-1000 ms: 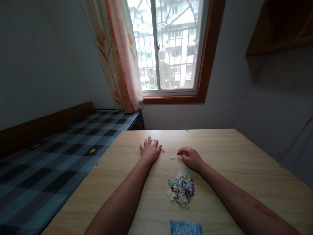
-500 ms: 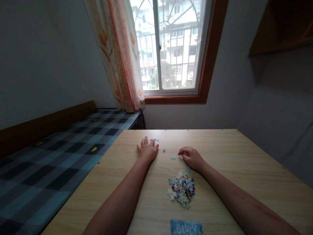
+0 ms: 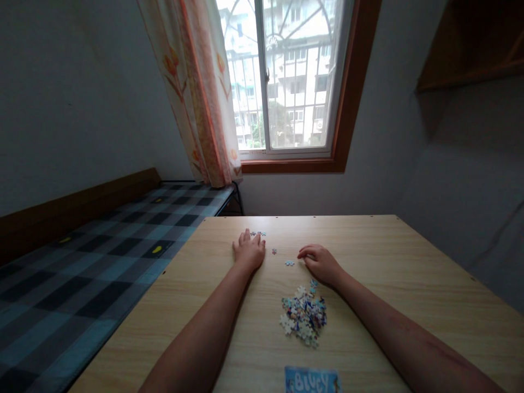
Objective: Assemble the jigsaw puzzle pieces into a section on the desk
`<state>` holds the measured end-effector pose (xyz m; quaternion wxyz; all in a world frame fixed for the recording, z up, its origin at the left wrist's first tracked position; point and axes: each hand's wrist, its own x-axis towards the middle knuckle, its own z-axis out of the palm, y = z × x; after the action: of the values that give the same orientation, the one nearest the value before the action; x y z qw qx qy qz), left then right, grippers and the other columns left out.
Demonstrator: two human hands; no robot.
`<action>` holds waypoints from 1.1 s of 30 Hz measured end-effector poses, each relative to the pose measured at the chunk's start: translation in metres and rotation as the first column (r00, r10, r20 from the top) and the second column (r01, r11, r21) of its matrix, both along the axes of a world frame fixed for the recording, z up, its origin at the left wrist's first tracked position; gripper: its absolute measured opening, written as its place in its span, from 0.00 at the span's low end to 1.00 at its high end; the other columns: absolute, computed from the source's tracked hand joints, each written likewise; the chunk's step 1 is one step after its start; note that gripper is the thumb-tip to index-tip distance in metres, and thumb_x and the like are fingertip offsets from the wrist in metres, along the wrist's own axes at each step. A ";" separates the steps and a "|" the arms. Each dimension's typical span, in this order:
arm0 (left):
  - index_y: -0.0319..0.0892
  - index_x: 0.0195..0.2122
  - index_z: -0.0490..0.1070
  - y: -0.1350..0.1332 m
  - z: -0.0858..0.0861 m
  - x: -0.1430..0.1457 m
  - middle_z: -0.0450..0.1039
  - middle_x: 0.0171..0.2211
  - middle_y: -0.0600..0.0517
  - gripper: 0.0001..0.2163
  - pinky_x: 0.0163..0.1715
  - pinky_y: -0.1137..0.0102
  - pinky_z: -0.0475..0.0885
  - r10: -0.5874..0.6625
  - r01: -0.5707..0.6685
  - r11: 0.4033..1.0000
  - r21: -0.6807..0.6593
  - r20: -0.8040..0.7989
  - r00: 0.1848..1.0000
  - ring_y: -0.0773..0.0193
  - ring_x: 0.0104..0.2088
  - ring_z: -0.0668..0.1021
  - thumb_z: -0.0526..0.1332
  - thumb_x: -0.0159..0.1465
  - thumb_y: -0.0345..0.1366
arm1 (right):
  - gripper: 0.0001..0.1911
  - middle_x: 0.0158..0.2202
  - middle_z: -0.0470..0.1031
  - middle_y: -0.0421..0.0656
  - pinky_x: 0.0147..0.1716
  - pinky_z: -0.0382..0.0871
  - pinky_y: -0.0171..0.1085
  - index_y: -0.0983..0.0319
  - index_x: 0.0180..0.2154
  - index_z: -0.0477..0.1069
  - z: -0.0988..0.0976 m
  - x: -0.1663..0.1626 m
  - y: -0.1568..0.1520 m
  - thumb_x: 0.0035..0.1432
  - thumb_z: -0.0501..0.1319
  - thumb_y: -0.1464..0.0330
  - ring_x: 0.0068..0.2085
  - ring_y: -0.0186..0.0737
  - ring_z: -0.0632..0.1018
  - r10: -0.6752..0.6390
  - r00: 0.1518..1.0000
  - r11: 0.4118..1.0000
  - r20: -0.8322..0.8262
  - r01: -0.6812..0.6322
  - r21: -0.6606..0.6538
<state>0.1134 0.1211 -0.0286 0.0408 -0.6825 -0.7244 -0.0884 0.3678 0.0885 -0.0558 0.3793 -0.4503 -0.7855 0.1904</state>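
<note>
My left hand (image 3: 249, 251) rests palm down at the far part of the table, fingers apart. Its fingertips lie right beside a short row of jigsaw puzzle pieces (image 3: 262, 233), partly covering it. What lies under the palm is hidden. My right hand (image 3: 321, 263) rests on the tabletop with fingers loosely bent and nothing visible in them. Just left of its fingertips are light blue puzzle pieces (image 3: 290, 263) that look joined. A single puzzle piece (image 3: 274, 251) sits between the hands. Nearer to me is a loose pile of puzzle pieces (image 3: 305, 315).
The wooden table (image 3: 409, 284) holds a blue "Bluey" box or card (image 3: 313, 379) at its near edge. Left of it stands a bed with a checked cover (image 3: 123, 245). Behind are a curtain (image 3: 204, 109) and a window (image 3: 295, 82). A wooden shelf (image 3: 470, 49) hangs at upper right.
The fingers of my left hand have drawn in slightly to the right, less widely spread. My right hand and the puzzle pieces look the same.
</note>
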 end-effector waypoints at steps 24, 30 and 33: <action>0.47 0.64 0.64 0.000 0.001 0.000 0.50 0.70 0.42 0.25 0.63 0.48 0.56 0.017 -0.018 0.999 0.026 0.026 1.000 0.47 0.68 0.58 0.46 0.70 0.47 | 0.16 0.39 0.81 0.42 0.50 0.68 0.41 0.59 0.32 0.80 -0.001 0.001 0.001 0.50 0.55 0.77 0.44 0.41 0.78 0.016 1.000 1.000 -0.010 -0.015 0.011; 0.40 0.63 0.66 0.005 -0.001 -0.016 0.55 0.68 0.37 0.24 0.63 0.56 0.59 0.048 -0.048 0.997 0.065 0.002 0.999 0.48 0.65 0.63 0.47 0.71 0.43 | 0.16 0.39 0.81 0.42 0.51 0.68 0.41 0.59 0.31 0.80 -0.002 0.001 0.001 0.50 0.54 0.77 0.44 0.42 0.79 0.014 1.000 1.000 -0.013 -0.014 0.011; 0.44 0.64 0.65 0.007 -0.003 -0.020 0.55 0.68 0.39 0.23 0.63 0.56 0.59 0.051 -0.050 0.997 0.054 -0.009 0.999 0.48 0.65 0.64 0.47 0.71 0.43 | 0.16 0.39 0.81 0.42 0.51 0.68 0.41 0.59 0.31 0.80 -0.001 0.000 0.001 0.51 0.54 0.76 0.44 0.41 0.78 0.011 1.000 1.000 -0.013 -0.011 0.008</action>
<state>0.0936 0.1278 -0.0313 0.0651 -0.6631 -0.7385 -0.1032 0.3683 0.0895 -0.0572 0.3853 -0.4430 -0.7863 0.1923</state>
